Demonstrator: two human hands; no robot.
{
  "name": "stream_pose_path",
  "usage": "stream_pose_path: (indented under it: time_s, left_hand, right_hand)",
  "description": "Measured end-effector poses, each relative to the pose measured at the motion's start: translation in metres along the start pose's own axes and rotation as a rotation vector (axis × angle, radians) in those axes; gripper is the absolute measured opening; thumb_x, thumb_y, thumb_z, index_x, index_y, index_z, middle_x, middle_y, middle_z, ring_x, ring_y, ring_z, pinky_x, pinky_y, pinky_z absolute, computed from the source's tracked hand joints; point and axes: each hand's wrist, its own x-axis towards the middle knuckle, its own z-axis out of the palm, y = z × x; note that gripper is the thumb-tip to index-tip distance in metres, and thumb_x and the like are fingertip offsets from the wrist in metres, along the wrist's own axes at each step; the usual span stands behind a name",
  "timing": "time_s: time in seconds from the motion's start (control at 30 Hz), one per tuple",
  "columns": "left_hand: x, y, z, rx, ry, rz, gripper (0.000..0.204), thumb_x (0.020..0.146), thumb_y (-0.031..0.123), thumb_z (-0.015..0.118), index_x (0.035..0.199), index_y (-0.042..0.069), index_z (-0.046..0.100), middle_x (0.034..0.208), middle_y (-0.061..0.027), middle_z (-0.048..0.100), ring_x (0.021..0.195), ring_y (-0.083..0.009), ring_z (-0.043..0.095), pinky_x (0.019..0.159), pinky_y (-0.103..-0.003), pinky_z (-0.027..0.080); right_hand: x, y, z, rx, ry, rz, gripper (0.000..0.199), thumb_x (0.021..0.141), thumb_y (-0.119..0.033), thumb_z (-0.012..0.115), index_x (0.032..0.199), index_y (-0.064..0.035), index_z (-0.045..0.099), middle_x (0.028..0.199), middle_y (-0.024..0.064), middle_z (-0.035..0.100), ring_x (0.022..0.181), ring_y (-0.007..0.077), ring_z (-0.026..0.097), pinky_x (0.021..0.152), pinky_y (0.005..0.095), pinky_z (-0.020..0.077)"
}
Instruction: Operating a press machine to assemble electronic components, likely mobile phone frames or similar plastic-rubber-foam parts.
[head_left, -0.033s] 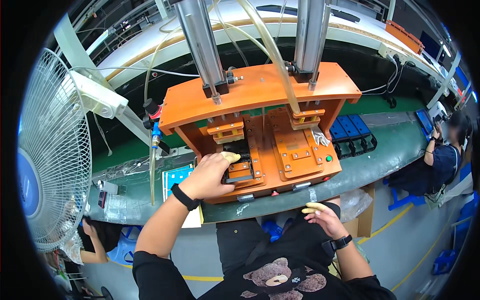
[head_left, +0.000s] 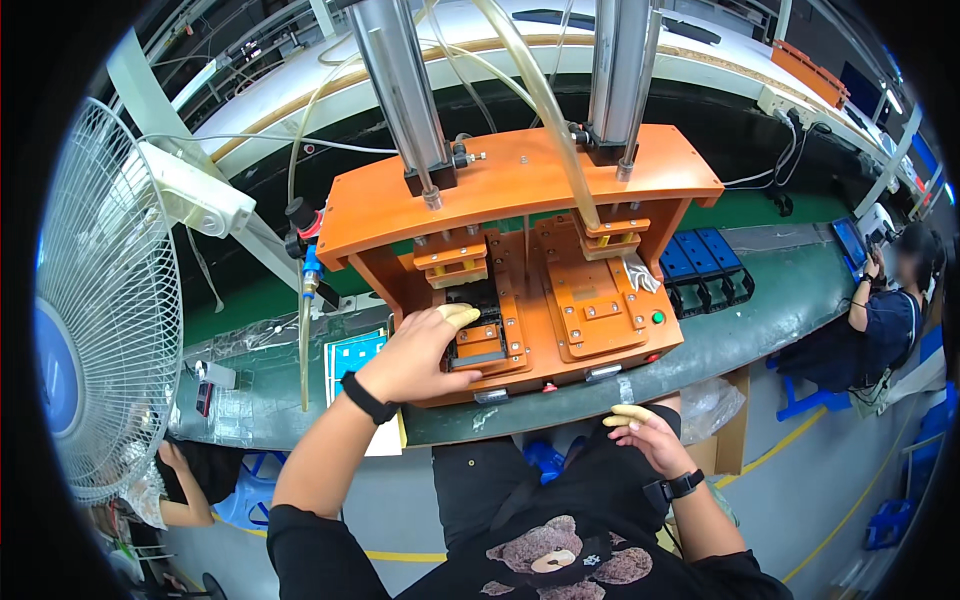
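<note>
we see our left hand with its fingers curled down onto a small dark part in the left nest of the orange press fixture; the fingertips wear yellowish cots. the part is mostly hidden, so we cannot tell which way its long axis runs. our right hand rests loosely open near our lap, below the green bench edge, holding nothing. two steel cylinders rise above the fixture. a white fan stands to the left, blue trays to the right.
</note>
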Motion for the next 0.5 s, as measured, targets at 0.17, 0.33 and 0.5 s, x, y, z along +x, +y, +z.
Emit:
stream_pose_path:
  time_s: [0.17, 0.33, 0.5]
  left_hand:
    - [-0.048, -0.005, 0.025, -0.199, 0.359, -0.047, 0.071, 0.081, 0.037, 0.073, 0.136, 0.001, 0.048, 0.141, -0.0209, 0.047, 0.132, -0.0387, 0.043, 0.112, -0.045, 0.033]
    - [-0.094, -0.014, 0.081, 0.021, 0.511, -0.172, 0.063, 0.08, 0.04, 0.067, 0.128, 0.0, 0.056, 0.133, -0.0184, 0.055, 0.127, -0.0391, 0.048, 0.107, -0.047, 0.035]
    - [-0.093, -0.011, 0.094, 0.083, 0.48, -0.318, 0.063, 0.082, 0.039, 0.065, 0.129, -0.002, 0.053, 0.129, -0.0221, 0.053, 0.128, -0.0421, 0.043, 0.108, -0.05, 0.032]
  right_hand:
    - [-0.005, -0.017, -0.02, -0.069, 0.081, -0.037, 0.042, 0.097, -0.01, 0.053, 0.138, -0.0003, 0.049, 0.124, 0.0126, 0.064, 0.106, 0.0185, 0.064, 0.089, 0.0291, 0.0503]
    - [0.005, -0.053, -0.076, -0.089, 0.425, -0.229, 0.03, 0.097, -0.014, 0.058, 0.123, 0.0001, 0.061, 0.098, 0.0085, 0.071, 0.079, 0.0105, 0.064, 0.071, 0.0224, 0.0504]
    - [0.051, -0.094, -0.112, -0.349, 0.678, -0.405, 0.025, 0.095, -0.014, 0.064, 0.115, 0.0005, 0.065, 0.091, 0.0031, 0.068, 0.076, 0.0078, 0.06, 0.068, 0.0209, 0.0472]
